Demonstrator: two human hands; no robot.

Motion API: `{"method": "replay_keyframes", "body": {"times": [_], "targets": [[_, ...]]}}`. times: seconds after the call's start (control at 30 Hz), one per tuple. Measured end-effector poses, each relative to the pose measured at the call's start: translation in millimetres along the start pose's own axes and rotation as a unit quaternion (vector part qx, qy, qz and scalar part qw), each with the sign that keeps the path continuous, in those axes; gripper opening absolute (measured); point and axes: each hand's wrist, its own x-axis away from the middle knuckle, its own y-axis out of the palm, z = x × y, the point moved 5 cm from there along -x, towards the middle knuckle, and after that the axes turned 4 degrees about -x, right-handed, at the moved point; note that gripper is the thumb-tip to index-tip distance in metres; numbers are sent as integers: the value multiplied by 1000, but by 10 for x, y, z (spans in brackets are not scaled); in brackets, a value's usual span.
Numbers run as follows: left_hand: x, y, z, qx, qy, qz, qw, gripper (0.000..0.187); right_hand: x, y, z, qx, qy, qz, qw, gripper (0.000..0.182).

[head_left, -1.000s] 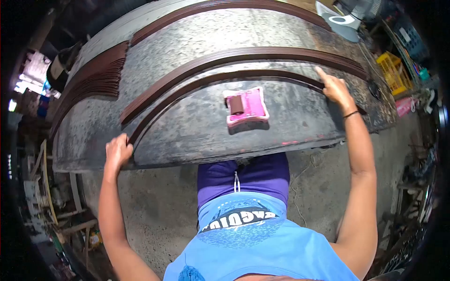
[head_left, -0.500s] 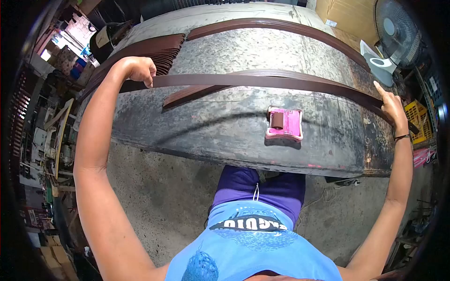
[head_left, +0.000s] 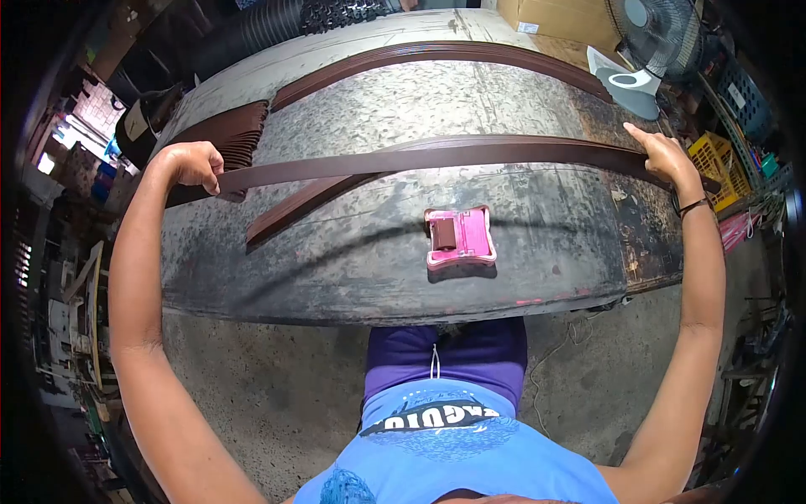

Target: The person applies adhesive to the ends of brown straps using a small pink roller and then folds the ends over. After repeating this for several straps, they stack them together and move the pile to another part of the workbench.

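Long, flat dark-brown strip of leather-like material is stretched in a shallow arc above the broad, worn grey-black table, its shadow falling on the top well apart from it. It crosses in front of the curved stack of similar brown strips, whose left end shows below it. The strip looks light, bendy along its length and stiffer across its width, not fragile (though smooth enough, I'd judge, to slide in a loose hold); the best places to take it are near both ends, across the flat face.

The left hand has thumb and fingers clamped on the strip towards its left end. The right hand is at the other side, index finger extended; its remaining fingers are hidden, so I cannot tell how tightly they close, and a short end of strip shows beyond it. Nearer the body sits a small pink tray with a scalloped pale rim, bearing a dark-brown block.
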Motion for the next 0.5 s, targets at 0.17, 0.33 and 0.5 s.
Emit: {"method": "replay_keyframes", "body": {"times": [0.17,0.33,0.5], "targets": [[-434,-106,64,9,34,52,998,26,-266,181,247,-43,-7,49,998,83],[-1110,-161,159,61,73,184,978,31,-677,228,374,-95,-12,126,987,77],[-2101,-103,268,79,50,290,953,24,-1380,438,422,-88,-19,214,973,74]]}}
